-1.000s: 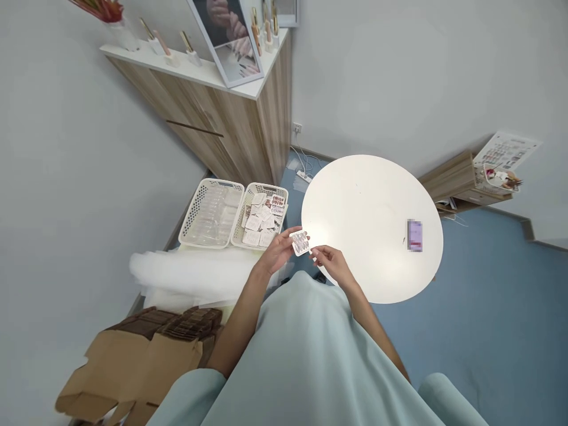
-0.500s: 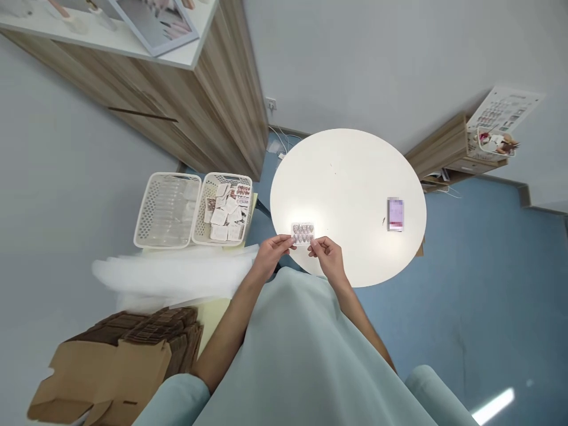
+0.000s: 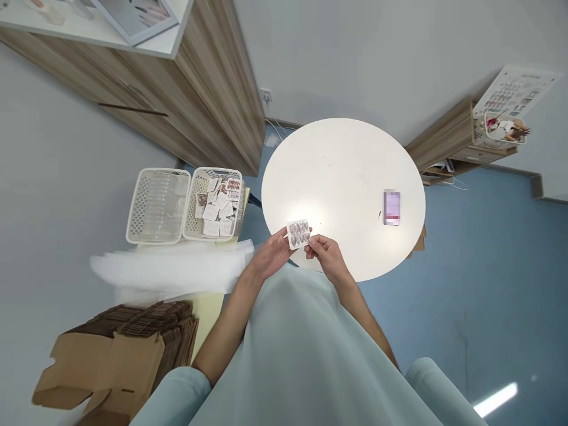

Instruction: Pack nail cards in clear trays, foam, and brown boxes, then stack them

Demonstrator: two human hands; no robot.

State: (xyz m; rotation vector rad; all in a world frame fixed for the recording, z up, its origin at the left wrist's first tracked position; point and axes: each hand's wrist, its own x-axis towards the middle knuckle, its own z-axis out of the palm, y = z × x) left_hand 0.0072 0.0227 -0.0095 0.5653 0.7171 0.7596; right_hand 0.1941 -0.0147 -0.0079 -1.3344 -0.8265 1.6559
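Observation:
A small card of press-on nails [image 3: 299, 234], patterned and set in two rows, is tilted above the near left edge of the white round table [image 3: 350, 160]. My right hand [image 3: 326, 254] pinches its lower right corner between thumb and fingers. Beneath the card, my left hand [image 3: 273, 255] lies palm up with its fingers stretched out; a fingertip shows past the card's right edge. The card hides most of those fingers.
To the left stand a white basket [image 3: 134, 216] of clear plastic pieces and another basket [image 3: 239, 207] of nail cards. White wrapping sheets [image 3: 168, 266] and stacked flat cardboard boxes [image 3: 106, 361] lie nearer. A blurred purple item [image 3: 392, 207] lies at the table's right.
My left hand has turned palm up and slid its fingers beneath the nail card, releasing the left edge. The card has tilted. My right hand keeps its pinch. The view has shifted slightly.

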